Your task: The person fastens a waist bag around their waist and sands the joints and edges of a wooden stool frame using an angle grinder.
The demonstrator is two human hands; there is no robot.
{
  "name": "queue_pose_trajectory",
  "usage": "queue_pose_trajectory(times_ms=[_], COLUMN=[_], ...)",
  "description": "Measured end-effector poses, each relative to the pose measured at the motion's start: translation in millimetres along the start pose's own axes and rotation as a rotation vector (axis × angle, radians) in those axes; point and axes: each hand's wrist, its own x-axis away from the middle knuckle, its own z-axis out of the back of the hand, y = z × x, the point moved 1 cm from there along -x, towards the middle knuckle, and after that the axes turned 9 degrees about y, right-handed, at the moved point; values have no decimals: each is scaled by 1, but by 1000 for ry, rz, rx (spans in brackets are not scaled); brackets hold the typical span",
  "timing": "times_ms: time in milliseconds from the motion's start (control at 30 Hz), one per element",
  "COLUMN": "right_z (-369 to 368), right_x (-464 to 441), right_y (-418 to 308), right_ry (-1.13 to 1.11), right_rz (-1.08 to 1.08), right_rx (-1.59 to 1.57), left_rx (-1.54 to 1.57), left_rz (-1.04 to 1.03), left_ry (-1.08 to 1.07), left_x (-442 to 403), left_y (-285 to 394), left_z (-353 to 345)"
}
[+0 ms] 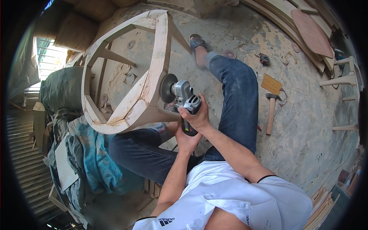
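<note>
"Well, what did we find at the far left?"

"We had a green cover [61, 89] bunched beside the wall; below it lay a teal cloth [96, 157], draped in folds; next to these stood our wooden frame [163, 48], a curved rim with splayed legs, tilted up in front of us, above our bent left knee [126, 147]."

"And at the frame's right edge?"

"There we had the round disc [168, 88] of the grinder [185, 92], right at the wood; whether it pressed on the surface or sat just beside it, we could not tell."

"How did we grip the tool?"

"Our left hand [186, 141] was closed around the dark lower end of the grinder, palm against it; our right hand [198, 115] was wrapped around the body nearer the disc, thumb on the near side, fingers on the far side; both grips were narrow and full."

"What lay further right?"

"Our sandal [198, 42] was planted on the concrete floor [291, 153]; past the jeans [239, 96] lay a tape measure [264, 59], a yellow sheet [271, 84] and a hammer [271, 115], its head just below the sheet; then came a reddish board [312, 33] on stacked planks [280, 27], and a pale wooden stool [341, 81] at the far right."
</note>
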Motion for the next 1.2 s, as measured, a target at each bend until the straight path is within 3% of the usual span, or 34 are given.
queue_pose_trajectory(times_ms=[33, 133, 300, 400, 600, 700, 767, 967, 1200], right_z=[6, 5, -1, -6, 0, 8, 8, -1, 5], right_x=[-4, -7, -20, -11, -16, -21, -19, -28, -29], right_y=[-4, 3, -27, -19, -11, -18, -30, -23, -23], right_ry=[-56, 65, -109, 33, -51, -69, -35, -61, -102], right_rz=[-98, -50, -39, 55, -3, -205, -211, 41, -127], right_rx=[-5, -78, -105, -71, -58, -101, -246, -40, -23], left_rx=[-8, -17, 30, 58, 16, -23, -64, 55, 8], left_rz=[40, 90, 60, 26, 98, 96, 101, 30, 86], left_ry=[-39, -108, -68, -59, -71, -59, -106, -44, -60], left_x=[3, -5, -15, -14, -11, -5, -8, -18, -13], left_y=[1, 5, 13, 9, 12, 13, 13, 15, 13], left_z=[0, 0, 0, 0, -4, -9, -7, -7, -11])
